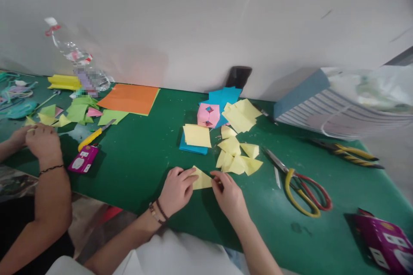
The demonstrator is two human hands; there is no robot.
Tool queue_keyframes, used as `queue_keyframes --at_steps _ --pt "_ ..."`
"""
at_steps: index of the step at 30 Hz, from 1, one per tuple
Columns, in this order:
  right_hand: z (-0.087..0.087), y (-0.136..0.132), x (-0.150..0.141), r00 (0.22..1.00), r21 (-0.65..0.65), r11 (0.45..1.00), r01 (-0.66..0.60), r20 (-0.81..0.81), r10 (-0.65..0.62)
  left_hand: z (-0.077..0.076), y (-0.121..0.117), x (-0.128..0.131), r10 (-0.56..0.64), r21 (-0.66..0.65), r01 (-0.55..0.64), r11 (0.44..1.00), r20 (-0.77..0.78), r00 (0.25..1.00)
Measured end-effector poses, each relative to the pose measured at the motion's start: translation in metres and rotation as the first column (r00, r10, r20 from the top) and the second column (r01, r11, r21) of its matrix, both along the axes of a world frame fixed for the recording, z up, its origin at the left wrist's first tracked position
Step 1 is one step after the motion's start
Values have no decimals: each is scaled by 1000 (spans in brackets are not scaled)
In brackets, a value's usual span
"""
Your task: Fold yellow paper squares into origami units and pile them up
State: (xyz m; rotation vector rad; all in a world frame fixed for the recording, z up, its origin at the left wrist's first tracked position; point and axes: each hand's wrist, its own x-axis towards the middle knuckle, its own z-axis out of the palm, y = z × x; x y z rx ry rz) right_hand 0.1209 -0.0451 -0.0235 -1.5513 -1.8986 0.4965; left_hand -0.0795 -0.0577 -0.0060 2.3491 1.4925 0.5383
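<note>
Between my hands, low over the green table, is a piece of yellow paper (201, 180). My left hand (178, 190) grips its left edge, fingers bent over the top. At the right corner my right hand (228, 194) pinches the paper between thumb and fingers. Just beyond lie several folded yellow paper pieces (238, 160). A small stack of pale yellow squares (197, 135) rests on blue squares (192, 148). Behind these sits a pink folded paper cube (208, 116), beside loose yellow sheets (242, 114) and blue paper (226, 99).
Scissors (301, 191), pliers (350, 154) and a purple box (383, 240) lie to the right, near a striped bag (300, 105). A phone (238, 77) leans on the partition. Leftward are orange paper (130, 98), a yellow cutter (93, 136), a bottle (75, 56) and a co-worker's hands (41, 139).
</note>
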Motion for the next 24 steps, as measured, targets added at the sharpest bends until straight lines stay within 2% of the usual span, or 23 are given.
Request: queue_keyframes --at_steps 5,10,14,19,24 --pt "13 -17 6 997 34 996 81 14 -81 -1 0 0 -1 -2 1 1000 5 1000" --pt "24 -42 -13 993 -56 992 -112 -42 110 -1 0 -1 -1 -19 1 1000 3 1000" --pt "21 -50 -26 984 -156 975 -161 -103 146 -1 0 -1 -7 -31 6 1000 -6 1000" --pt "17 -51 -22 993 -189 977 -100 -87 84 -1 0 -2 -5 -28 5 1000 -15 1000" --pt "16 -51 -4 998 -205 978 46 -38 -55 -2 0 -2 -10 -14 10 1000 -18 1000"
